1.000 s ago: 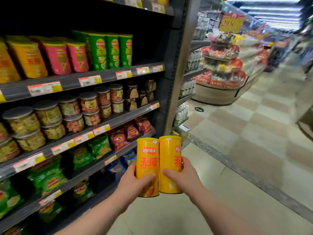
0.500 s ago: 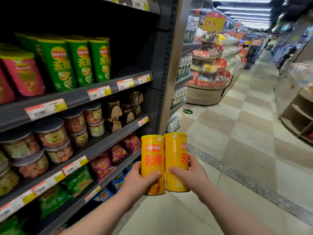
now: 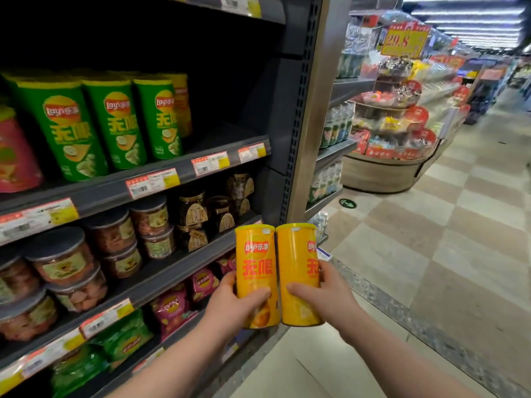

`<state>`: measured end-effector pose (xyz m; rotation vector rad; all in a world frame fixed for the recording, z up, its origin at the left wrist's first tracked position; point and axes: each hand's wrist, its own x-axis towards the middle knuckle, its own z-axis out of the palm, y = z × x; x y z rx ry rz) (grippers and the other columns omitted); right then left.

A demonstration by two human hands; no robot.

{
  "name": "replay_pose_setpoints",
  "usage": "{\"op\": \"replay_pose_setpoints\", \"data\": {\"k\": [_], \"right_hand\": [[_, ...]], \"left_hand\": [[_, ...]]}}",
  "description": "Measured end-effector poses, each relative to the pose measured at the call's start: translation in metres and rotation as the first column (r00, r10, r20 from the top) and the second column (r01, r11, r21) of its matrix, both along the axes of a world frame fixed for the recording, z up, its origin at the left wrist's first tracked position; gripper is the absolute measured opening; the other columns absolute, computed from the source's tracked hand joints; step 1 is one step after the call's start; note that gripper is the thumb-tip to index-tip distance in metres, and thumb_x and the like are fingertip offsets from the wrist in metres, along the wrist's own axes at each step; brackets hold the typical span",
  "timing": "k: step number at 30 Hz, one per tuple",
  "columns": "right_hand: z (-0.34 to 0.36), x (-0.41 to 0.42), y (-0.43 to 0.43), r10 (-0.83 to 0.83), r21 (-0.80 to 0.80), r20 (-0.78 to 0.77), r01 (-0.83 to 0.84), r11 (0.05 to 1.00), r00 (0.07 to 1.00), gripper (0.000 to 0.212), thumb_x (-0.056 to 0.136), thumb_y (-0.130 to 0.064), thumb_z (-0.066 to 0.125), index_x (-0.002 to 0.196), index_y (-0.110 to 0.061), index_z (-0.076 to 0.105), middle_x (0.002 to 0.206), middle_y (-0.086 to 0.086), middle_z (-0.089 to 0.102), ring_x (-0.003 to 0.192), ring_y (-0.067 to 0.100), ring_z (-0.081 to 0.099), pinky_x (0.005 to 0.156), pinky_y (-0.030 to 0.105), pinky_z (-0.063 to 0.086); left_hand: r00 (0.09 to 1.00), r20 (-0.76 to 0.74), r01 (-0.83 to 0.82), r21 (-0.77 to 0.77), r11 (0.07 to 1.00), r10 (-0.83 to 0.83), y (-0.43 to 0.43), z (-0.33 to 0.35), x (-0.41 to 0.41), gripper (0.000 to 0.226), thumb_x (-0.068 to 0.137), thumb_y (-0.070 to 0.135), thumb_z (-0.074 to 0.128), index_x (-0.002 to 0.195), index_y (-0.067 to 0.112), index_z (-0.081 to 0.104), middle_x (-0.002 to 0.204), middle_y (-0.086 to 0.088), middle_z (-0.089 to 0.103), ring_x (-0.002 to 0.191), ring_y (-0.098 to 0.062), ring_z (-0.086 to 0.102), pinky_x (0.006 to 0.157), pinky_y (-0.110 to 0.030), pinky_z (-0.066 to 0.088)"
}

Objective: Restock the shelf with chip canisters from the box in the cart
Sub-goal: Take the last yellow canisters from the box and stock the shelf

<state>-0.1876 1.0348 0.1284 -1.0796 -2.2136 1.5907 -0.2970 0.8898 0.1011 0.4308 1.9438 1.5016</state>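
Note:
Two yellow chip canisters stand upright side by side in front of me, touching each other. My left hand [image 3: 238, 307] grips the left canister [image 3: 255, 262] round its lower half. My right hand [image 3: 324, 297] grips the right canister [image 3: 297, 262] the same way. Both are held below and to the right of the dark canister shelf [image 3: 201, 165], where green canisters [image 3: 115, 122] stand in a row with a yellow one [image 3: 182, 104] behind them. The shelf's right part is bare. Neither the cart nor the box is in view.
Jars of snacks [image 3: 149, 222] fill the shelf below, and bagged chips [image 3: 172, 305] lie under that. The shelf's upright post [image 3: 304, 110] stands just behind the canisters. A tiered display stand [image 3: 396, 133] sits down the tiled aisle [image 3: 431, 254] to the right.
The view has moved closer to the shelf and to the right, so the green canisters look larger. Both hands have kept their hold and risen slightly with the two canisters.

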Motion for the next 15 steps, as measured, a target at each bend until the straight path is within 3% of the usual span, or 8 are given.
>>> {"op": "replay_pose_setpoints", "data": {"k": [3, 6, 9, 13, 15], "right_hand": [[0.006, -0.015, 0.038, 0.083, 0.018, 0.010, -0.083, 0.996, 0.996, 0.062, 0.075, -0.038, 0.076, 0.121, -0.036, 0.034, 0.116, -0.007, 0.047, 0.102, 0.015, 0.053, 0.079, 0.030, 0.048], [0.014, -0.029, 0.077, 0.148, 0.004, -0.010, -0.148, 0.989, 0.989, 0.069, 0.073, -0.040, 0.077, 0.129, -0.034, 0.036, 0.112, -0.011, 0.051, 0.104, 0.016, 0.057, 0.089, 0.037, 0.052], [0.019, -0.042, 0.113, 0.228, 0.017, -0.008, -0.227, 0.974, 0.974, 0.065, 0.072, -0.042, 0.078, 0.118, -0.040, 0.032, 0.110, -0.012, 0.051, 0.106, 0.017, 0.058, 0.093, 0.043, 0.051], [0.025, -0.062, 0.145, 0.338, 0.032, -0.034, -0.337, 0.941, 0.941, 0.062, 0.074, -0.036, 0.077, 0.120, -0.035, 0.035, 0.108, -0.010, 0.054, 0.101, 0.015, 0.058, 0.087, 0.037, 0.053], [0.029, -0.074, 0.152, 0.383, 0.032, -0.070, -0.382, 0.924, 0.921, 0.058, 0.076, -0.032, 0.076, 0.117, -0.034, 0.035, 0.105, -0.011, 0.054, 0.094, 0.010, 0.058, 0.075, 0.028, 0.053]], "left_hand": [[0.997, 0.008, -0.079, 0.014, 0.997, 0.079, 0.031, 0.006, -0.005, 0.053, 0.080, 0.037, 0.072, 0.119, 0.031, 0.037, 0.108, 0.006, 0.059, 0.099, -0.016, 0.062, 0.085, -0.031, 0.050], [0.988, 0.010, -0.156, 0.037, 0.987, 0.156, 0.063, 0.013, -0.007, 0.053, 0.079, 0.034, 0.073, 0.119, 0.029, 0.040, 0.106, 0.006, 0.061, 0.095, -0.015, 0.064, 0.080, -0.028, 0.052], [0.973, 0.007, -0.231, 0.047, 0.972, 0.231, 0.091, 0.019, -0.007, 0.052, 0.078, 0.034, 0.074, 0.118, 0.030, 0.042, 0.106, 0.007, 0.062, 0.096, -0.015, 0.064, 0.084, -0.032, 0.052], [0.942, -0.006, -0.335, 0.077, 0.939, 0.336, 0.113, 0.030, -0.005, 0.046, 0.080, 0.034, 0.072, 0.111, 0.034, 0.037, 0.099, 0.014, 0.058, 0.092, -0.008, 0.061, 0.076, -0.025, 0.049], [0.921, -0.019, -0.386, 0.086, 0.918, 0.389, 0.117, 0.036, -0.005, 0.043, 0.081, 0.033, 0.071, 0.108, 0.035, 0.038, 0.099, 0.015, 0.058, 0.090, -0.005, 0.061, 0.071, -0.021, 0.048]]}}
